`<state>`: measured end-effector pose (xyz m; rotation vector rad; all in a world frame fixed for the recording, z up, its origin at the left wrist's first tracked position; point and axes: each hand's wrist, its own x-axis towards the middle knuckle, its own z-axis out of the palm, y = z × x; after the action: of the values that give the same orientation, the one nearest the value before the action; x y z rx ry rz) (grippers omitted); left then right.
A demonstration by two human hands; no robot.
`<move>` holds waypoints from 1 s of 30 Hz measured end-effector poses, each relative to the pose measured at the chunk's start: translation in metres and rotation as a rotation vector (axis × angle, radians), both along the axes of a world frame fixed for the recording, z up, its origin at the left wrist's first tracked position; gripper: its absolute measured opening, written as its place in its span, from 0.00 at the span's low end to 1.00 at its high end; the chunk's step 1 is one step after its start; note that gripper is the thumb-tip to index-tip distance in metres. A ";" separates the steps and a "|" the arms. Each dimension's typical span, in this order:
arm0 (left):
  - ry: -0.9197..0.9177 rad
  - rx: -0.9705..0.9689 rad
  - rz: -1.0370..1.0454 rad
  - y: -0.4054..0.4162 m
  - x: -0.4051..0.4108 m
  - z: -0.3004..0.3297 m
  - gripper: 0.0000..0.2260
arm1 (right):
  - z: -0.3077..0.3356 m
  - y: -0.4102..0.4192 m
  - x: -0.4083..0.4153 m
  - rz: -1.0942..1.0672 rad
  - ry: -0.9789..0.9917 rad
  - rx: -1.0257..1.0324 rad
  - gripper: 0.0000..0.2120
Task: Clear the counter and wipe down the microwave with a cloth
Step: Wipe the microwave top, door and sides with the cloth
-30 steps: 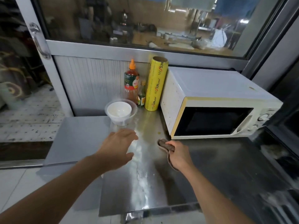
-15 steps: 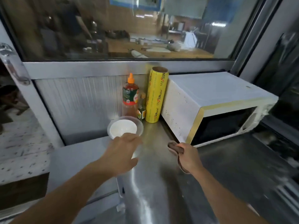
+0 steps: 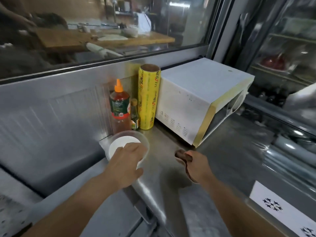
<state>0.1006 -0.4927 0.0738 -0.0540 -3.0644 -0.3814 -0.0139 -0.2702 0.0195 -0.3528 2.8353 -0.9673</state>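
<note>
Commercial food-service kitchen, service side. A stainless-steel table backed by ribbed metal panelling carries a white microwave at 1 o'clock, an upright yellow roll of cling film touching its side, an orange-capped sauce bottle and a small dark condiment bottle at 12 o'clock. A metal-framed pass window spans 10 to 1 o'clock; behind it lies a wooden prep bench with bowls and utensils. At 2 to 4 o'clock, a glass-fronted chilled display case bears a snowflake label.
</note>
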 end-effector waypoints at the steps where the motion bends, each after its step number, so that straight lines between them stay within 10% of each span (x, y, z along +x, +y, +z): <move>1: -0.007 -0.002 -0.012 -0.002 -0.006 0.001 0.21 | 0.000 -0.006 -0.004 -0.012 -0.008 -0.032 0.04; 20: -0.029 -0.040 -0.149 -0.023 -0.134 -0.028 0.23 | -0.110 -0.059 -0.116 0.231 0.046 0.483 0.29; 30: -0.023 0.025 -0.314 -0.025 -0.163 -0.036 0.25 | -0.097 -0.033 -0.076 -0.025 -0.094 0.485 0.29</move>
<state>-0.0622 -0.5179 0.0375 -0.5375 -3.0731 -0.4369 -0.0898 -0.3035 -0.0771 -0.2088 2.8647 -0.2661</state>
